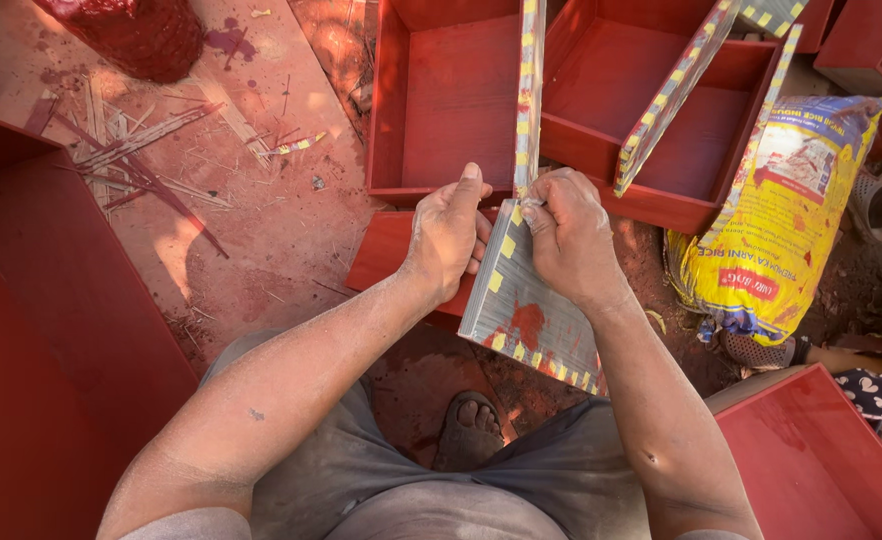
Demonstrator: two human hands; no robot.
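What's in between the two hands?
In the head view, an upright silver strip with yellow marks runs between the left hand and right hand, above a silver panel.

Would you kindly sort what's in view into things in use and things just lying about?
In use:
left hand
right hand
grey panel
taped strip

Lying about:
red boxes
yellow sack
wood splinters
red mesh bag
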